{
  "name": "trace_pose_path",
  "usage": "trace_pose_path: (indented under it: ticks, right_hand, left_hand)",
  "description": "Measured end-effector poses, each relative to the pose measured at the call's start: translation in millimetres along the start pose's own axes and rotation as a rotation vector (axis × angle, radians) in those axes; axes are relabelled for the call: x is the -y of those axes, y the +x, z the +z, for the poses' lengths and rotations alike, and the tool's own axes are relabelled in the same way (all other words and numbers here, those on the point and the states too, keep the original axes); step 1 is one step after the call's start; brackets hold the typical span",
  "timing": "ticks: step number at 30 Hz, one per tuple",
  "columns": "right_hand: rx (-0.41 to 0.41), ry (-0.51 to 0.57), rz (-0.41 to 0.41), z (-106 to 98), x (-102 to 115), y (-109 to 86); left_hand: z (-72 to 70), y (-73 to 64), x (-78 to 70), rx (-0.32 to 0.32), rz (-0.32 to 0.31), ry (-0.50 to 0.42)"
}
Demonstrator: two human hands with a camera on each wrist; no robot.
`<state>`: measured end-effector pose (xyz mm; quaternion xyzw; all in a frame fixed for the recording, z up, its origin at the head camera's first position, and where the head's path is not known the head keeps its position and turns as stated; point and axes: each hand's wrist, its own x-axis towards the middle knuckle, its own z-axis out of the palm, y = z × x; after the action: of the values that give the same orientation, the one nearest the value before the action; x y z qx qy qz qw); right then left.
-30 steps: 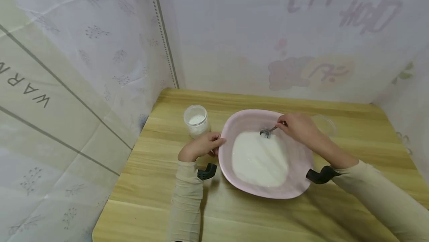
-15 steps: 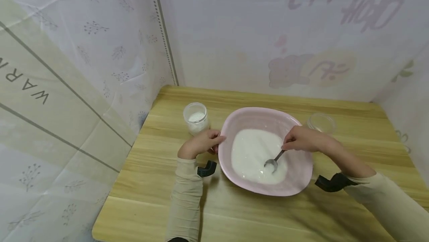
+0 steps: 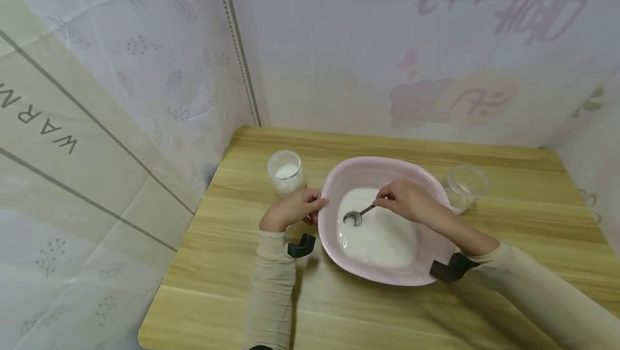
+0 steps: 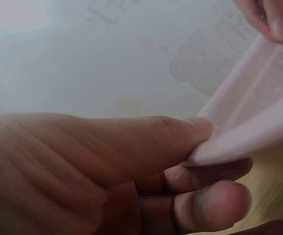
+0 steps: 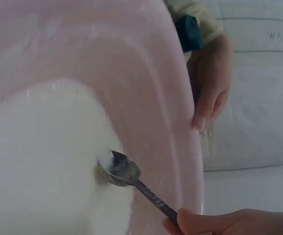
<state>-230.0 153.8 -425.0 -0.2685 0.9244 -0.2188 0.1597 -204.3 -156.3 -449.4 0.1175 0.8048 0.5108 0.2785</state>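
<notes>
A pink basin [image 3: 438, 242] holds a pool of white liquid [image 3: 382, 237]. My left hand [image 3: 293, 210] pinches the basin's left rim, thumb on top and fingers underneath, as the left wrist view shows. My right hand [image 3: 409, 201] reaches over the basin and grips a metal spoon [image 5: 153, 198] by its handle. The spoon's bowl [image 5: 122, 169] sits at the surface of the liquid, toward the basin's left side, with some white in it. Part of the handle is hidden in the right fingers.
Left of the basin, behind my left hand, stands a clear jar [image 3: 286, 172] with white contents. A clear container [image 3: 467, 183] stands right of the basin, partly behind my right arm. All of it rests on a wooden table [image 3: 218, 285] against cloth-covered walls.
The spoon went from the basin's far side to the near right of the liquid, then across to the left. My left hand stays on the rim.
</notes>
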Motion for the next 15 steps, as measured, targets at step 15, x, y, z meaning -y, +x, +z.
trace_pose_path:
  ticks: [15]
  right_hand:
    - [-0.02, -0.135, 0.141, -45, -35, -29.9]
  left_hand:
    - [-1.6, 2.0, 1.3, 0.0, 0.011, 0.012]
